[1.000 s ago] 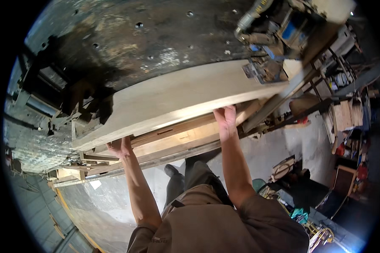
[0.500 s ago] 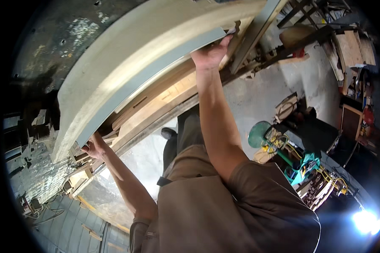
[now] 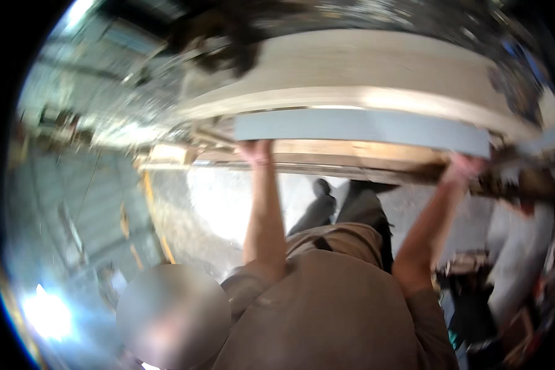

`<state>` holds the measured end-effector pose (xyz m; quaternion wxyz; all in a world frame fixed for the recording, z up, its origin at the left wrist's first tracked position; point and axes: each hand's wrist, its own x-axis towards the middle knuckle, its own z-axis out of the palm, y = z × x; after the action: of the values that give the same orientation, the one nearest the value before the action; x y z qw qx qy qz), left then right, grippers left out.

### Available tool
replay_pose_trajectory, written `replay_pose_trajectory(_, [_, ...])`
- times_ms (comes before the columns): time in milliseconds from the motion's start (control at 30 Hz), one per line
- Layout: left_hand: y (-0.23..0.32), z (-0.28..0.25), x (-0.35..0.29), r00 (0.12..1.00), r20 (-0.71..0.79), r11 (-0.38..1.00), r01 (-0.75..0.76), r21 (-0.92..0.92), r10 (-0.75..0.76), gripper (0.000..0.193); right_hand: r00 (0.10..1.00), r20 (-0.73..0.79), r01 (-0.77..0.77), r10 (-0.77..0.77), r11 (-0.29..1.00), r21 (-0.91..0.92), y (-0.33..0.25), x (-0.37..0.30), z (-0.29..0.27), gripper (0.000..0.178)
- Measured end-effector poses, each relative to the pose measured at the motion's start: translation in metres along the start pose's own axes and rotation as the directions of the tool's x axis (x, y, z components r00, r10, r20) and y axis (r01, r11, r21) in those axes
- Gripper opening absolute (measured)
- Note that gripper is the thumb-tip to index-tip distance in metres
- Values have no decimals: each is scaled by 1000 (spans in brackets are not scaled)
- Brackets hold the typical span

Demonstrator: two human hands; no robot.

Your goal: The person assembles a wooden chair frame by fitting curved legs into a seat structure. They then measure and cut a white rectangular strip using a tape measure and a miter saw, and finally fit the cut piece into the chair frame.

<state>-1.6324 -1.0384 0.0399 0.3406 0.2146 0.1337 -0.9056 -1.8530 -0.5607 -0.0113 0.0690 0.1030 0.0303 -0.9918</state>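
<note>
A long, flat grey strip stretches crosswise before me, its face plain and smooth. Around its left end my left hand is closed from below, and the fingers are partly hidden behind the strip. My right hand grips the lower edge near the right end, smeared by motion. Just beyond the strip lies a large pale curved piece, broad and smooth, probably wood. I cannot tell whether the strip touches it.
Wooden boards run below the strip, between me and the curved piece. A bright lamp shines at the lower left, near a round blurred patch. Dark clutter stands at the lower right. Grey floor shows by my legs.
My view has swung round, so the strip and curved piece now lie nearly level across it. The strip's broad face shows more, tilted toward me. Both hands keep their hold.
</note>
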Motion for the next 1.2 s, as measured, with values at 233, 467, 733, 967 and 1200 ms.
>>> replay_pose_trajectory(233, [-13, -4, -1, 994, -28, 992, -102, 67, 104, 47, 977, -115, -186, 180, 982, -44, -47, 21, -24, 52])
replay_pose_trajectory(467, [3, -6, 8, 997, -77, 999, 34, 25, -32, 27, 977, -170, -172, 132, 952, -253, -68, 36, -30, 36])
replay_pose_trajectory(733, [35, 25, -94, 993, 59, 786, -119, 607, 105, 39, 974, -30, -176, 223, 671, -720, -60, -101, 51, 65])
replay_pose_trajectory(967, [21, 138, -112, 908, 308, 256, -381, 888, 283, 34, 981, -109, 0, -161, 565, -825, -47, -75, 172, 43])
replay_pose_trajectory(1200, [-19, 178, -86, 955, 295, -199, -284, 938, 28, 40, 958, 70, 195, -277, 456, -869, -42, -7, 189, 34])
